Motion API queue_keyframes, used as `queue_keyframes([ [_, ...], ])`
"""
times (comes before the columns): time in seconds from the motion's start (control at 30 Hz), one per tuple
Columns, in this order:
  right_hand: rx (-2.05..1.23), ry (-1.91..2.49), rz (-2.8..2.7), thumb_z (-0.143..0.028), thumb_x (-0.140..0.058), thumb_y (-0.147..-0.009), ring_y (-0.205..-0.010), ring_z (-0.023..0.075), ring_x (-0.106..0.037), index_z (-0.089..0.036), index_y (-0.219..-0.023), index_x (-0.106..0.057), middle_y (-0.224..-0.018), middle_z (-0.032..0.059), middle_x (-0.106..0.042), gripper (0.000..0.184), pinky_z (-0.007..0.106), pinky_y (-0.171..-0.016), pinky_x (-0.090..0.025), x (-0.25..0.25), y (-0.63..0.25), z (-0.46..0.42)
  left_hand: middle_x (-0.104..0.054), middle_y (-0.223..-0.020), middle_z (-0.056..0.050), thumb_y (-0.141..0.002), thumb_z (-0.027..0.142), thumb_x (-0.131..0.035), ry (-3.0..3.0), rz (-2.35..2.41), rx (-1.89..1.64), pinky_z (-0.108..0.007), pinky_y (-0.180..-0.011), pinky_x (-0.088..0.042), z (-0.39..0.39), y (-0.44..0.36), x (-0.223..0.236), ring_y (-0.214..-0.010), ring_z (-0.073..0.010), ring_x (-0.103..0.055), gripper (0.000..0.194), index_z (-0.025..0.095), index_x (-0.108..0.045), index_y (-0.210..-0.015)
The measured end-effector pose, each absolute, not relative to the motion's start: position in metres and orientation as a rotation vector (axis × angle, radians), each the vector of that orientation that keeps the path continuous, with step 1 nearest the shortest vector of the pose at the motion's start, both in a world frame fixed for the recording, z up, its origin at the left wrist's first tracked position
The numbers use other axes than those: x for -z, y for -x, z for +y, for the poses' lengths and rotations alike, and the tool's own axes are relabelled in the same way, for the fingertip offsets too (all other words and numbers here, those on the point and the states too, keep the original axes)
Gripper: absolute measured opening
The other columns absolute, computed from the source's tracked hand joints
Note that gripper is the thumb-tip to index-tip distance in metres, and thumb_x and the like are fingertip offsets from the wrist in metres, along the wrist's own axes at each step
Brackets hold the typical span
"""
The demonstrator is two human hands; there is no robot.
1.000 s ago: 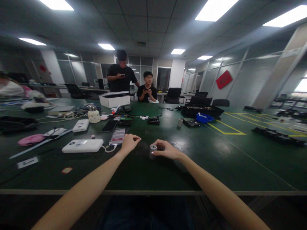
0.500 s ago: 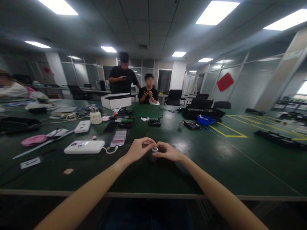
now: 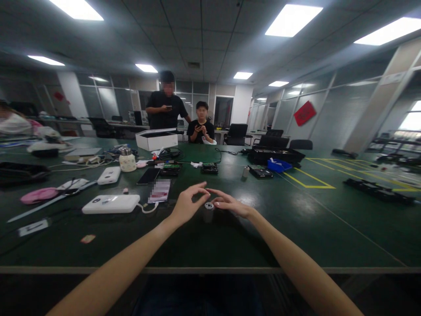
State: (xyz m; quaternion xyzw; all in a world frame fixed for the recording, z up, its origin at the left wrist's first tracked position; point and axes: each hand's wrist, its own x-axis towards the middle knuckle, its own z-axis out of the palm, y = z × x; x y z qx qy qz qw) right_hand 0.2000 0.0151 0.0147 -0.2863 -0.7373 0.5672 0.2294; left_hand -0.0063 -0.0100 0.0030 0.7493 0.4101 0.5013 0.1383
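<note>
A small silver cylinder point(image 3: 208, 211) stands upright on the green table point(image 3: 296, 219), between my two hands. My left hand point(image 3: 186, 205) arches over it from the left with its fingers apart and its index fingertip raised above the cylinder. From the right, my right hand point(image 3: 231, 203) lies low with its fingers stretched out. Its index tip meets the left index tip over the cylinder, and its thumb rests by the cylinder's top rim. Neither hand is wrapped round the cylinder.
Left of my hands lie a white power bank point(image 3: 111, 204) with a cable, a phone point(image 3: 159, 192), a pink disc point(image 3: 34, 195) and a white jar point(image 3: 127, 161). Farther back are circuit boards point(image 3: 209, 168), a white box point(image 3: 156, 139), a blue bin point(image 3: 278, 164) and black trays. Two people point(image 3: 166, 107) stand and sit beyond the table.
My left hand came over from the phone to the cylinder. My right hand loosened its hold on the cylinder, and both hands' fingers now stretch out above it.
</note>
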Motion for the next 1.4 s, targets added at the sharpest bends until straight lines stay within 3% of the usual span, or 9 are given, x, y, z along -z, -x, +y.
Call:
queue_keyframes([
  [0.13,-1.573,0.813,-2.065,-0.049,-0.068,-0.071,-0.101,0.0212,-0.054,-0.020,-0.141,-0.026,-0.108,0.0075,-0.059,0.087,0.041,-0.095,-0.034,-0.014,-0.199,0.013,-0.035,-0.145,-0.010,-0.085,0.039,-0.051,-1.721,1.800,-1.928,-0.047,-0.110,-0.021,0.003,0.024,-0.008,-0.137,-0.0319,-0.020,0.029,0.018,-0.068,-0.093],
  [0.27,-1.556,0.829,-2.089,-0.051,-0.067,-0.070,-0.103,0.0222,-0.053,-0.019,-0.140,-0.030,-0.110,0.0084,-0.058,0.085,0.041,-0.095,-0.034,-0.013,-0.198,0.013,-0.018,-0.151,-0.012,-0.082,0.043,-0.054,-1.434,2.118,-1.946,-0.062,-0.104,-0.017,0.012,0.045,-0.012,-0.137,-0.0449,0.000,0.034,0.016,-0.069,-0.094],
  [0.37,-1.537,0.838,-2.117,-0.048,-0.068,-0.070,-0.101,0.0219,-0.054,-0.018,-0.137,-0.035,-0.107,0.0078,-0.059,0.081,0.040,-0.093,-0.036,-0.013,-0.198,0.012,-0.029,-0.147,-0.014,-0.082,0.044,-0.054,-1.488,2.094,-1.925,-0.061,-0.103,-0.021,0.013,0.048,-0.012,-0.136,-0.0451,-0.010,0.035,0.015,-0.070,-0.094],
  [0.5,-1.453,0.848,-2.186,-0.038,-0.073,-0.069,-0.097,0.0201,-0.057,-0.018,-0.133,-0.041,-0.104,0.0059,-0.061,0.074,0.039,-0.092,-0.039,-0.012,-0.196,0.011,-0.064,-0.117,-0.011,-0.081,0.039,-0.057,-1.875,1.460,-1.671,-0.042,-0.099,-0.039,0.010,0.031,-0.008,-0.113,-0.0282,-0.056,0.026,0.018,-0.070,-0.089],
  [0.57,-1.413,0.842,-2.228,-0.035,-0.073,-0.069,-0.098,0.0195,-0.056,-0.018,-0.131,-0.044,-0.106,0.0059,-0.061,0.070,0.038,-0.093,-0.039,-0.013,-0.196,0.010,-0.072,-0.097,-0.007,-0.079,0.038,-0.060,-1.965,1.174,-1.463,-0.036,-0.088,-0.048,0.005,0.020,-0.007,-0.093,-0.0227,-0.066,0.023,0.018,-0.069,-0.086],
  [0.67,-1.382,0.831,-2.251,-0.033,-0.073,-0.069,-0.100,0.0192,-0.055,-0.019,-0.128,-0.047,-0.111,0.0061,-0.059,0.066,0.037,-0.094,-0.039,-0.014,-0.196,0.009,-0.074,-0.083,-0.004,-0.077,0.034,-0.062,-2.038,1.020,-1.265,-0.030,-0.076,-0.052,-0.001,0.011,-0.007,-0.080,-0.0195,-0.068,0.019,0.018,-0.069,-0.084],
  [1.03,-1.338,0.836,-2.282,-0.039,-0.073,-0.066,-0.101,0.0202,-0.053,-0.016,-0.117,-0.054,-0.110,0.0060,-0.058,0.059,0.036,-0.092,-0.038,-0.016,-0.195,0.007,-0.073,-0.084,-0.002,-0.080,0.031,-0.059,-2.207,0.969,-1.052,-0.026,-0.074,-0.048,-0.009,0.014,-0.011,-0.079,-0.0175,-0.066,0.018,0.019,-0.071,-0.087],
  [1.27,-1.208,0.837,-2.142,-0.048,-0.065,-0.073,-0.090,0.0189,-0.058,-0.014,-0.116,-0.056,-0.098,0.0065,-0.063,0.055,0.034,-0.083,-0.044,-0.015,-0.190,0.004,-0.072,-0.084,-0.003,-0.081,0.034,-0.059,-2.307,0.941,-1.103,-0.024,-0.071,-0.046,-0.010,0.015,-0.011,-0.079,-0.0168,-0.064,0.020,0.021,-0.074,-0.083],
  [1.4,-0.926,0.879,-2.047,-0.047,-0.066,-0.073,-0.084,0.0186,-0.061,-0.013,-0.096,-0.066,-0.087,0.0062,-0.067,0.041,0.034,-0.082,-0.045,-0.010,-0.185,0.004,-0.068,-0.076,-0.004,-0.087,0.041,-0.048,-2.247,1.113,-1.297,-0.023,-0.060,-0.043,-0.006,0.014,-0.005,-0.067,-0.0147,-0.060,0.033,0.018,-0.072,-0.088],
])
